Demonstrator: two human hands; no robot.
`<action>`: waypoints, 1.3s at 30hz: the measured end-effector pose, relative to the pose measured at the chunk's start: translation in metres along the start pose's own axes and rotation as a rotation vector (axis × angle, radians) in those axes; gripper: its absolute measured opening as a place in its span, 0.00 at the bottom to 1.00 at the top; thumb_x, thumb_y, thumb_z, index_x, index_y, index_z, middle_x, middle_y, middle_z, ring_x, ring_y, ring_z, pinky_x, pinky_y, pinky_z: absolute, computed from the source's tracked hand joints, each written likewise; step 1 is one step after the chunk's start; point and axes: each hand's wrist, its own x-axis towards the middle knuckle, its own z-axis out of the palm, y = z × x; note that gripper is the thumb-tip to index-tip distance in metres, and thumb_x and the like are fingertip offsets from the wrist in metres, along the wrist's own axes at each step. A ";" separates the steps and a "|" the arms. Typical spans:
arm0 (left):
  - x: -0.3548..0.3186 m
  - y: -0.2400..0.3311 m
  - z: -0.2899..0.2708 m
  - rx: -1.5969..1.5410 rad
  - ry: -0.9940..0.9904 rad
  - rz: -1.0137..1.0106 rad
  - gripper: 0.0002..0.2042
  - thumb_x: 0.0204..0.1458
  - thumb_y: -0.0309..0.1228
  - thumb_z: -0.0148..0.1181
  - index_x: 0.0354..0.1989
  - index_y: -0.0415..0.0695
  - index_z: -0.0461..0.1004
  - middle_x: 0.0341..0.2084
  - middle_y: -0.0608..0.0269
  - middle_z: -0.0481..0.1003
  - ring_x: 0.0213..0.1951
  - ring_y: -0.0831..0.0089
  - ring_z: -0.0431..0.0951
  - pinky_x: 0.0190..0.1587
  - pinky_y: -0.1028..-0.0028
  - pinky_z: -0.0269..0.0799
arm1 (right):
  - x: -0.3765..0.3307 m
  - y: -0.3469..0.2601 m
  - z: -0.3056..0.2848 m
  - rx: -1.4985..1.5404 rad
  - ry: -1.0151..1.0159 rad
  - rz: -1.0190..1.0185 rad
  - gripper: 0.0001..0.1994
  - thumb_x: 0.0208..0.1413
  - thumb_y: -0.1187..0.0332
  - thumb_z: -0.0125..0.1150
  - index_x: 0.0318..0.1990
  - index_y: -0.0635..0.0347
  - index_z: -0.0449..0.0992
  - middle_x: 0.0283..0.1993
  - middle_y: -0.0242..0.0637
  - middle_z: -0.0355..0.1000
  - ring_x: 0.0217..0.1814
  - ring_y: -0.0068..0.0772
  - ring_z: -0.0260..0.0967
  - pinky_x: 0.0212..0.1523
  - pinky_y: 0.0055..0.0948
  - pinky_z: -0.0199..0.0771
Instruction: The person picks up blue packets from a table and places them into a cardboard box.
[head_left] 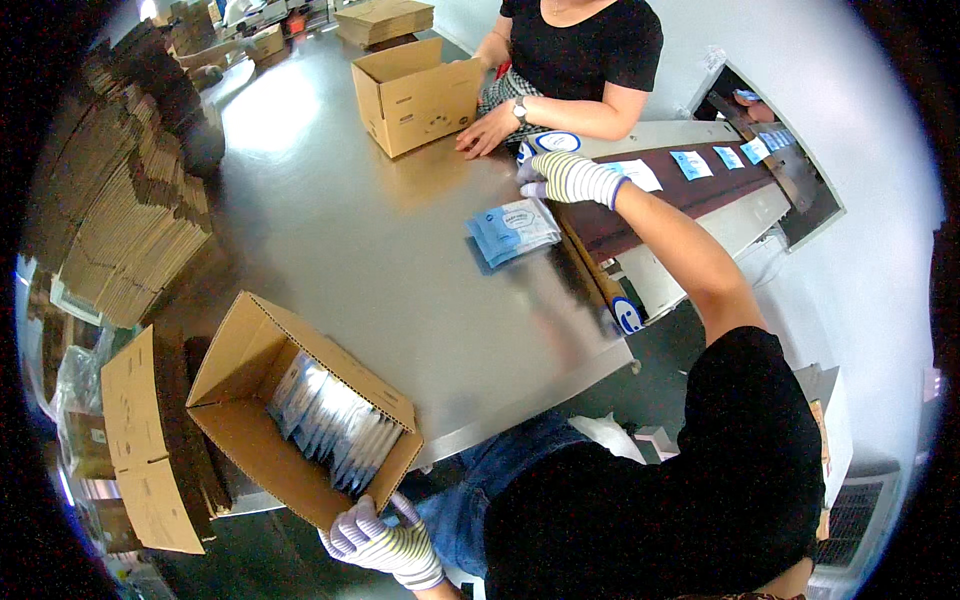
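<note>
My left hand (385,540), in a striped knit glove, grips the near edge of an open cardboard box (230,440) at the table's front left. Inside the box, several blue-and-white packets (335,425) stand in a slanting row. My right hand (575,180), gloved the same way, reaches over the conveyor's table end. Its fingers look slightly apart, and I see nothing between them. Just below it, a small stack of blue-and-white packets (515,230) lies on the metal table (330,240). More packets (690,165) lie spaced along the dark conveyor belt (610,225).
Across the table a co-worker in black rests a hand (487,130) beside another open cardboard box (420,100). Flattened cartons (130,220) are piled at the left, with more (385,20) at the back. The conveyor passes through a wall opening (765,150) at the right.
</note>
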 end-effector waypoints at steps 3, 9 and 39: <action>0.001 -0.002 0.001 0.031 -0.005 0.006 0.11 0.46 0.37 0.61 0.32 0.46 0.69 0.26 0.61 0.66 0.35 0.59 0.67 0.51 0.53 0.60 | 0.012 0.003 0.001 0.052 -0.042 0.024 0.16 0.54 0.60 0.58 0.44 0.63 0.76 0.40 0.49 0.75 0.45 0.47 0.72 0.48 0.38 0.70; 0.004 -0.002 0.000 0.044 -0.011 0.017 0.12 0.49 0.40 0.60 0.33 0.48 0.68 0.25 0.64 0.64 0.34 0.62 0.66 0.51 0.54 0.60 | 0.034 0.015 0.008 0.066 -0.117 0.002 0.18 0.48 0.59 0.62 0.42 0.64 0.76 0.39 0.50 0.76 0.42 0.51 0.73 0.46 0.41 0.71; 0.001 -0.006 -0.004 0.017 -0.035 -0.030 0.14 0.43 0.41 0.63 0.33 0.50 0.67 0.28 0.64 0.64 0.36 0.64 0.67 0.53 0.53 0.59 | -0.083 -0.198 0.075 -0.143 0.466 -0.609 0.20 0.46 0.68 0.60 0.50 0.51 0.70 0.49 0.37 0.69 0.51 0.39 0.67 0.52 0.40 0.67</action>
